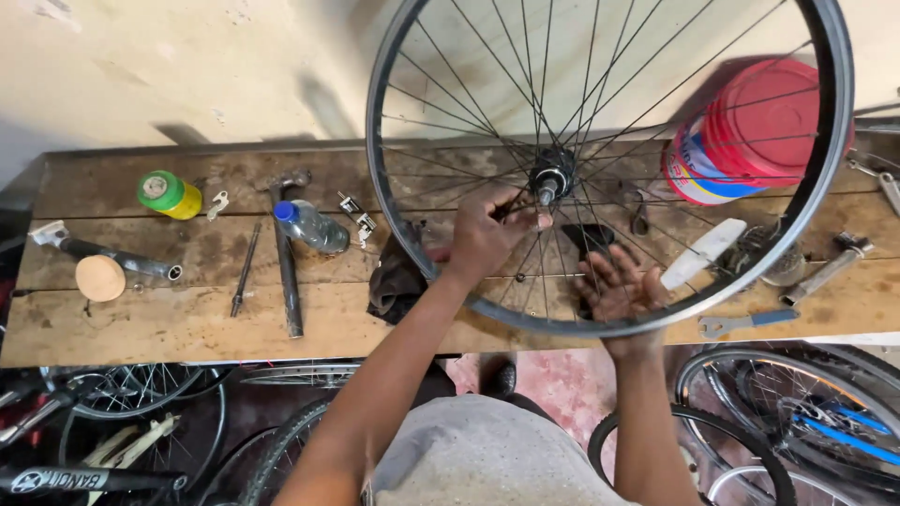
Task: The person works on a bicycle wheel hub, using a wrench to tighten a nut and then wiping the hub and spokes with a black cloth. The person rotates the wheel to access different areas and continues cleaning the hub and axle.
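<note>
A spoked bicycle wheel (394, 234) with a dark rim stands upright on the wooden workbench (141, 323), its top out of frame. My left hand (483, 239) reaches through the spokes, and its fingers pinch the axle end at the hub (551, 178). My right hand (621, 286) lies palm up with fingers spread just below the hub, behind the lower spokes. It holds nothing that I can make out. A dark rag (394, 281) lies by the rim under my left wrist.
On the bench lie a hammer (286, 272), a blue-capped plastic bottle (314, 227), a green-lidded yellow can (169, 194), a round wooden disc (100, 277), a red bucket (745, 131), a cog set (769, 253) and a blue-handled spanner (750, 321). Bicycle wheels (797, 422) lean below the bench.
</note>
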